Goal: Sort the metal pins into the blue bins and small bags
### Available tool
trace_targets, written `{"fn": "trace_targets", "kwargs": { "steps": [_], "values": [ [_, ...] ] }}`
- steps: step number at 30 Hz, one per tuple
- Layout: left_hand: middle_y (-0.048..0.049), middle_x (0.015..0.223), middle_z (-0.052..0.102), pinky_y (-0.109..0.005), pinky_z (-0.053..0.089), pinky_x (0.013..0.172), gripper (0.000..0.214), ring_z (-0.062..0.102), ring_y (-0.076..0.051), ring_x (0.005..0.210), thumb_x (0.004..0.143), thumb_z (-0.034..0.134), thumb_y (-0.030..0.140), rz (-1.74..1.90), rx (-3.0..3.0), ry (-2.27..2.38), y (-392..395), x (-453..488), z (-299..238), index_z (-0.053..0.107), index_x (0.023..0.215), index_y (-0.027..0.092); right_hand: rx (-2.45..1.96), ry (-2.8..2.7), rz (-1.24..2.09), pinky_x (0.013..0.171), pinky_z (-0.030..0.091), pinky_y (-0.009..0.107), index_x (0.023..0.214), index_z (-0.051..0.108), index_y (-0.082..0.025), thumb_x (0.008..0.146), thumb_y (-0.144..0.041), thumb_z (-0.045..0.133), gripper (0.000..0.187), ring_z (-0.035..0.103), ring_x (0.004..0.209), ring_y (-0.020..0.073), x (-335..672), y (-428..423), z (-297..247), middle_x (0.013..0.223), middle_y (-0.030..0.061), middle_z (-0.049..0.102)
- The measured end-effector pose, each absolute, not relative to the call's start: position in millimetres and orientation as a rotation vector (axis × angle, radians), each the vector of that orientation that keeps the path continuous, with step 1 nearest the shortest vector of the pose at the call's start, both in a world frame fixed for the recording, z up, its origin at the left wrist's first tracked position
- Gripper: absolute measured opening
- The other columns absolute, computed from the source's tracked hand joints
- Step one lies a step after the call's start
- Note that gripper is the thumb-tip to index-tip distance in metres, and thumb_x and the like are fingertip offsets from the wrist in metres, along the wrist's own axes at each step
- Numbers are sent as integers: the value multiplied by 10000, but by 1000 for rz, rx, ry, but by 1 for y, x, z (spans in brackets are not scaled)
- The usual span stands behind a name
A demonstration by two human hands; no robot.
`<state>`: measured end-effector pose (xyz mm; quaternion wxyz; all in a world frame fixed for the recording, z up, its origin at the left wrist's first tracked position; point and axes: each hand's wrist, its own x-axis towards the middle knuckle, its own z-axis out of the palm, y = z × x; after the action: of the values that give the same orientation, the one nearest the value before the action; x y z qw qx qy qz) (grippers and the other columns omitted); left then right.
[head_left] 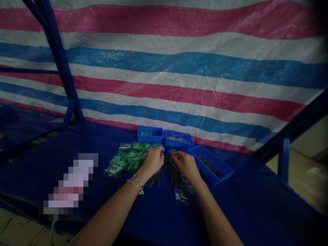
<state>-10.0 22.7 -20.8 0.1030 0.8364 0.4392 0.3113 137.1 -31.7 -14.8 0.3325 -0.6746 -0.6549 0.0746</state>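
**Both hands low at center frame**

Your left hand (153, 161) curls at the edge of the green packets (126, 158). Your right hand (186, 166) pinches over loose black pins (176, 178), beside a blue bin (212, 167); any grip is unclear.

This looks like a makeshift small-parts workshop rather than a home. The main sign is a bench (238, 212) covered in dark blue, held up by a blue steel frame (61, 65), with a striped tarpaulin (164, 78) hung right behind the bench (the woven plastic sort, standing in for a proper wall). Blue plastic parts bins (150, 134) and clear bags of small parts (128, 157) sit on top, and a bare pale floor (304, 171) shows beyond the bench's right end.
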Motion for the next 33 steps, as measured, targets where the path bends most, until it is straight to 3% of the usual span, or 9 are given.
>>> {"fn": "trace_targets", "kwargs": {
  "steps": [5,10,16,22,33],
  "values": [
    [-53,794,610,-317,399,781,233,526,-193,798,751,437,75,885,2478,1329,21,-11,-19,559,940,136,-1965,-1841,82,534,328,224,701,619,-217,716,-314,563,113,563,681,162,125,-38,-17,734,42,600],
    [-49,777,612,-311,395,776,228,530,-196,802,753,439,78,879,2478,1338,21,-11,-18,549,944,134,-2022,-1922,115,528,324,223,736,626,-227,679,-324,600,116,561,690,162,121,-41,-19,760,40,601],
    [-44,770,616,-317,388,775,217,533,-193,788,748,434,72,879,2489,1304,21,-11,-17,546,921,139,-2036,-1931,58,535,334,221,719,631,-212,684,-208,559,81,567,692,161,121,-40,-24,776,51,609],
    [-47,863,593,-339,334,857,174,493,-195,886,714,498,55,833,2559,1165,20,-13,-18,578,833,153,-1799,-1879,219,570,364,224,706,631,-188,718,-222,520,117,562,648,153,134,-31,-27,684,37,612],
    [-38,865,530,-335,299,874,105,446,-181,903,768,563,252,931,2579,1029,20,-12,-15,588,836,176,-1626,-1782,165,620,387,246,727,598,-177,728,-230,489,122,546,663,163,142,-29,-22,705,38,604]
  ]
}}
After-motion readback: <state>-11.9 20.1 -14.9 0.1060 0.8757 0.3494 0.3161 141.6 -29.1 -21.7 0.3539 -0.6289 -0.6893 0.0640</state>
